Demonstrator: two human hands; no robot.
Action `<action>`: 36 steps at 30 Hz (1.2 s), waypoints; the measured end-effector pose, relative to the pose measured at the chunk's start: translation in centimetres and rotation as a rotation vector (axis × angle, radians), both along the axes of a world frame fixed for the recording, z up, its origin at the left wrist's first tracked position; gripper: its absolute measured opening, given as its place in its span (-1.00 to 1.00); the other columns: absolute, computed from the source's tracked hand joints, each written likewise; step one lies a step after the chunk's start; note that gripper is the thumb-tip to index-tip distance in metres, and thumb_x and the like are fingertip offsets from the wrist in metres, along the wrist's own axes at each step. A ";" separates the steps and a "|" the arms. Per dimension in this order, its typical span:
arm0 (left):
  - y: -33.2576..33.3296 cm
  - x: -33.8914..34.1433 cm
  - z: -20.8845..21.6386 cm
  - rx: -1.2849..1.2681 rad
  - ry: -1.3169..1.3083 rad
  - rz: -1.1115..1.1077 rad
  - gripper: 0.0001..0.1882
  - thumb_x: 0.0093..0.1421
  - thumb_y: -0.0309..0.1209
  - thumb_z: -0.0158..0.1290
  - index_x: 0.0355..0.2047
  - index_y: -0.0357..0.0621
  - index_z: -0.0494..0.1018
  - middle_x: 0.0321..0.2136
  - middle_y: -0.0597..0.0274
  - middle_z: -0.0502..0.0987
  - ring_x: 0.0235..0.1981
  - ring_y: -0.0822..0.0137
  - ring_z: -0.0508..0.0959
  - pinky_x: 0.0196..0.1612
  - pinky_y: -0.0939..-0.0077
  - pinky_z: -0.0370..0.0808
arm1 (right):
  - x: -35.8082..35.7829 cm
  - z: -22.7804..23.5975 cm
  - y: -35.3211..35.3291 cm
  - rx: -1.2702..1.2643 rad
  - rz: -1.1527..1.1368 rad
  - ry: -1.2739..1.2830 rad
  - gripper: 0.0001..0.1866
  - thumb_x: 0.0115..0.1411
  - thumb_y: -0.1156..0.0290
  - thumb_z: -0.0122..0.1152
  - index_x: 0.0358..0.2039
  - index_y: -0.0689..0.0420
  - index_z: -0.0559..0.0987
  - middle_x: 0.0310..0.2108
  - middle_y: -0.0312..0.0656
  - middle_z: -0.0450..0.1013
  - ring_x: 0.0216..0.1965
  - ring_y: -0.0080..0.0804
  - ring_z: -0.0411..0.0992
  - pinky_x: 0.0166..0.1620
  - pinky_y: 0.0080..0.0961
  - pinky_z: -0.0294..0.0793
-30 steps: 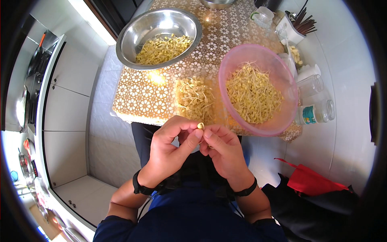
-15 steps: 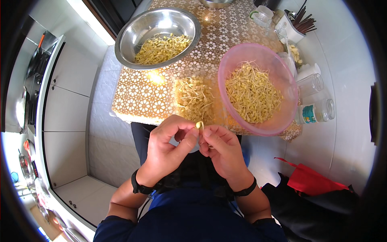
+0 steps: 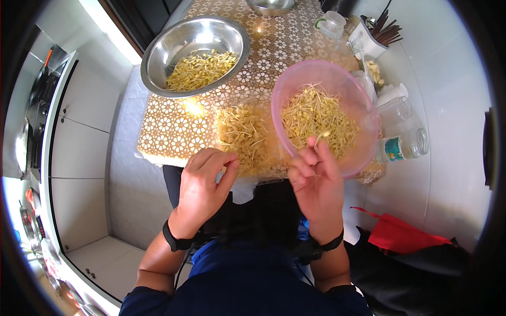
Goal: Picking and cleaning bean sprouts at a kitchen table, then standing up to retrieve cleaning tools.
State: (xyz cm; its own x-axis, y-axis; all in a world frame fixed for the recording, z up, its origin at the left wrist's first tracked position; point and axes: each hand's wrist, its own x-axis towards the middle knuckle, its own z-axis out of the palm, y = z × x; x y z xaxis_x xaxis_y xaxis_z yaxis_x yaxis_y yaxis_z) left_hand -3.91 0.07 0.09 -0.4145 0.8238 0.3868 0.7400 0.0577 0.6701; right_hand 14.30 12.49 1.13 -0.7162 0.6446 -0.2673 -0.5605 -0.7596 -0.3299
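At the near rim of the pink plastic basin [image 3: 278, 120], my right hand [image 3: 322, 184] is raised, its fingers slightly blurred. A yellow-headed bean sprout [image 3: 325, 134] shows at its fingertips. Behind that hand, a heap of bean sprouts [image 3: 319, 116] fills much of the basin. My left hand [image 3: 205, 181] is over the table's near edge with thumb and forefinger pinched together; whatever they hold, if anything, is too small to make out. Just beyond it lies a loose pile of sprouts and pale trimmings [image 3: 242, 134] on the tablecloth.
A steel basin [image 3: 153, 63] with more sprouts stands at the back left of the flower-patterned tablecloth [image 3: 171, 126]. Glass jars [image 3: 406, 146], a glass mug [image 3: 332, 23] and a white chopstick holder [image 3: 365, 41] line the right wall. White cabinets [image 3: 84, 142] run along the left.
My hands have parted. The right has moved right and forward to the pink basin with a sprout; the left has drawn slightly left and back. The view has shifted a little.
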 end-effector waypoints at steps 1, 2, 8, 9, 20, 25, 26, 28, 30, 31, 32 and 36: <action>-0.1 0.0 0.2 -0.024 -0.039 -0.023 -0.92 0.12 -0.57 0.19 -0.36 -0.27 0.54 -0.46 0.14 0.53 -0.49 0.27 0.51 -0.40 0.45 0.47 | 0.1 0.3 0.5 -0.011 -0.048 -0.002 -0.65 0.41 0.20 -0.05 -0.02 0.21 0.49 -0.37 -0.32 0.35 -0.41 -0.54 0.28 -0.33 -0.57 0.31; -0.2 0.1 0.4 -0.022 -0.038 -0.017 -0.92 0.12 -0.57 0.19 -0.36 -0.27 0.54 -0.46 0.14 0.53 -0.49 0.27 0.51 -0.40 0.45 0.47 | 0.2 0.6 0.8 -0.021 -0.093 -0.002 -0.59 0.43 0.17 -0.09 0.04 0.23 0.47 -0.35 -0.30 0.36 -0.40 -0.53 0.28 -0.31 -0.55 0.33; -0.4 1.5 0.8 -0.002 -0.171 -0.122 -0.89 0.13 -0.59 0.19 -0.31 -0.29 0.54 -0.46 0.14 0.54 -0.51 0.29 0.52 -0.44 0.50 0.47 | -0.5 0.0 -0.4 -0.048 0.032 -0.029 -0.38 0.43 -0.02 -0.23 0.22 0.27 0.30 -0.02 -0.06 0.45 -0.01 -0.24 0.43 0.00 -0.34 0.45; -0.2 2.1 1.0 0.038 -0.188 -0.148 -0.87 0.12 -0.60 0.20 -0.29 -0.29 0.55 -0.46 0.14 0.54 -0.50 0.31 0.53 -0.45 0.52 0.48 | -0.8 0.0 -0.7 -0.066 0.051 -0.054 -0.36 0.43 -0.04 -0.25 0.24 0.27 0.28 0.05 -0.01 0.43 0.09 -0.16 0.41 0.09 -0.28 0.44; -0.3 3.7 0.6 0.030 -0.254 -0.241 -0.75 0.07 -0.47 0.26 -0.21 -0.17 0.55 -0.40 0.17 0.55 -0.47 0.25 0.58 -0.44 0.37 0.54 | -2.5 -0.1 -3.0 0.065 0.111 -0.128 -0.38 0.45 -0.01 -0.35 0.27 0.23 0.25 0.21 0.03 0.32 0.23 -0.10 0.29 0.27 -0.17 0.25; -0.4 3.7 0.6 0.016 -0.228 -0.266 -0.78 0.08 -0.47 0.25 -0.24 -0.18 0.55 -0.39 0.15 0.56 -0.45 0.20 0.59 -0.43 0.36 0.54 | -2.5 -0.3 -3.4 0.077 0.138 -0.122 -0.39 0.45 0.01 -0.36 0.28 0.20 0.25 0.20 0.01 0.32 0.24 -0.11 0.28 0.29 -0.15 0.22; -0.4 3.7 0.7 0.018 -0.232 -0.267 -0.79 0.08 -0.47 0.25 -0.25 -0.18 0.55 -0.39 0.15 0.56 -0.46 0.19 0.59 -0.43 0.36 0.54 | -2.5 -0.2 -3.4 0.080 0.143 -0.127 -0.40 0.45 0.02 -0.36 0.28 0.20 0.25 0.20 0.01 0.32 0.24 -0.11 0.28 0.29 -0.16 0.22; -0.4 3.7 0.8 0.019 -0.235 -0.268 -0.80 0.09 -0.47 0.24 -0.26 -0.18 0.55 -0.40 0.14 0.56 -0.47 0.17 0.59 -0.42 0.36 0.54 | -2.5 -0.1 -3.4 0.084 0.149 -0.131 -0.40 0.45 0.02 -0.36 0.28 0.20 0.25 0.20 0.01 0.32 0.24 -0.11 0.27 0.29 -0.17 0.22; -0.5 3.6 0.7 0.013 -0.260 -0.239 -0.82 0.09 -0.50 0.24 -0.27 -0.18 0.54 -0.40 0.14 0.56 -0.48 0.19 0.59 -0.44 0.39 0.54 | -2.4 -0.2 -3.5 0.064 0.156 -0.078 -0.42 0.45 0.05 -0.31 0.28 0.21 0.26 0.19 0.02 0.31 0.25 -0.11 0.27 0.27 -0.20 0.23; -0.5 3.5 0.7 0.013 -0.260 -0.239 -0.82 0.09 -0.50 0.24 -0.27 -0.18 0.54 -0.40 0.14 0.56 -0.48 0.19 0.59 -0.44 0.39 0.54 | -2.5 -0.2 -3.6 0.064 0.157 -0.078 -0.42 0.45 0.05 -0.31 0.28 0.21 0.26 0.19 0.02 0.31 0.25 -0.11 0.27 0.27 -0.20 0.23; -0.6 3.4 0.6 0.037 -0.264 -0.226 -0.81 0.09 -0.54 0.24 -0.25 -0.20 0.55 -0.40 0.15 0.57 -0.48 0.30 0.57 -0.46 0.47 0.52 | -2.6 -0.1 -3.7 0.096 0.153 -0.109 -0.44 0.45 0.09 -0.27 0.27 0.22 0.26 0.20 0.03 0.31 0.25 -0.11 0.26 0.27 -0.21 0.25; -0.6 2.8 1.3 0.077 -0.221 -0.183 -0.80 0.08 -0.59 0.26 -0.26 -0.24 0.55 -0.38 0.16 0.58 -0.45 0.39 0.57 -0.47 0.57 0.53 | -2.3 0.0 -3.9 0.109 0.169 -0.167 -0.51 0.42 0.20 -0.10 0.22 0.26 0.31 0.18 0.01 0.33 0.23 -0.19 0.29 0.25 -0.25 0.29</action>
